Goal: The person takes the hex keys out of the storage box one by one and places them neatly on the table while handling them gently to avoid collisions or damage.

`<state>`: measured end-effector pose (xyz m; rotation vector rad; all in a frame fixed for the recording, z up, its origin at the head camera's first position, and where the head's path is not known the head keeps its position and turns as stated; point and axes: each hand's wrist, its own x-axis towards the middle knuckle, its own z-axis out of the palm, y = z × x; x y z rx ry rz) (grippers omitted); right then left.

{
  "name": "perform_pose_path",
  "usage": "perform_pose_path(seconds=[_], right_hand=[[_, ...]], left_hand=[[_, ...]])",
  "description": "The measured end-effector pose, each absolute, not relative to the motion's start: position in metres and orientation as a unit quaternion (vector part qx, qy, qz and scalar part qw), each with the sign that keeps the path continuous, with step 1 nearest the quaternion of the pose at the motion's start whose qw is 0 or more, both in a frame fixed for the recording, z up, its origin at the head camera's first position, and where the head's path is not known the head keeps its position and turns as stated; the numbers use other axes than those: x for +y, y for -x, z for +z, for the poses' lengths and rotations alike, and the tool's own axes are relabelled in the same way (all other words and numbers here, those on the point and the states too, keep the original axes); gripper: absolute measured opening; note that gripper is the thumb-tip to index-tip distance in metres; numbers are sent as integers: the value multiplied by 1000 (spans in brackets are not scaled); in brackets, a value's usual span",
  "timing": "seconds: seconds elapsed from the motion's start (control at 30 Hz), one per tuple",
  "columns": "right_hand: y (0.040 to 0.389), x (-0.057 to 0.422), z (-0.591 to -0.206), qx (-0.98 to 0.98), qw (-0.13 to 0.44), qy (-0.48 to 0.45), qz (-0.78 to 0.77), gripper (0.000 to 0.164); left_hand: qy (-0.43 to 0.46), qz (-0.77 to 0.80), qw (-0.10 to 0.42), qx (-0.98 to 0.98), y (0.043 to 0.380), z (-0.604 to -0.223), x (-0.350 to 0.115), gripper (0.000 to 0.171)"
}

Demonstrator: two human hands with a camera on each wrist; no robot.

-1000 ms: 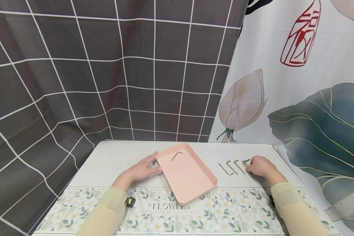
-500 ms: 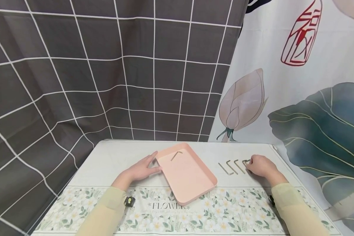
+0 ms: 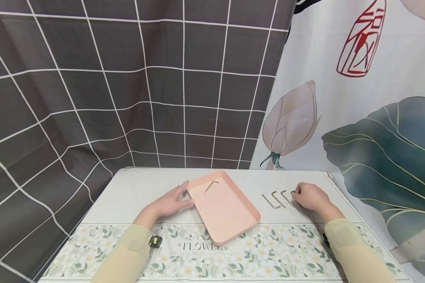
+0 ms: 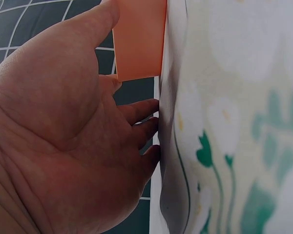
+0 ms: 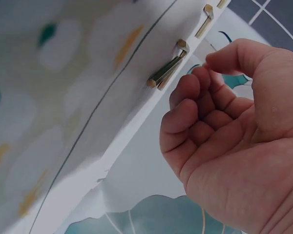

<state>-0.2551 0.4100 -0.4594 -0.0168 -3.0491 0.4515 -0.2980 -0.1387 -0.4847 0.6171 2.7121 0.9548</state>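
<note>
A shallow pink tray (image 3: 226, 208) lies at an angle mid-table, one small hex key (image 3: 212, 186) near its far end. My left hand (image 3: 166, 203) rests at the tray's left side, thumb and forefinger touching its wall; the other fingers are loosely extended in the left wrist view. To the right, several brass-coloured hex keys lie in a row, with one key (image 3: 269, 201) at its left end. My right hand (image 3: 311, 196) is over the row's right end. In the right wrist view its fingers curl toward the thumb, nothing visible between them, beside two overlapping hex keys (image 5: 165, 73).
The white table (image 3: 152, 182) has a flowered band (image 3: 184, 269) along its front. A dark checked curtain (image 3: 170, 90) hangs behind and at the left. A light curtain (image 3: 301, 47) with lotus prints hangs at the right.
My right hand shifts slightly up and left, covering more of the key at the row's right end. The left hand, tray and the rest of the row stay in place.
</note>
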Motion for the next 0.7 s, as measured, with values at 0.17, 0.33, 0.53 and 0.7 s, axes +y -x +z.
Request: perform_pose_path(seconds=[0.17,0.33,0.53,0.7], right_hand=[[255,405,-459,-987,30,6,160,18],[255,403,-459,-985,31,4,167,15],[256,401,-462,-985,32,-2,172,14],[257,400,-464,-984,30,-12,173,15]], left_hand=[[-207,329,102,916,297,-483,-138,98],[-208,328,103,916,296,-483,-137,99],[-210,331,107,914,295,-481,-137,100],[-212,328,105,914,295,-482,-137,100]])
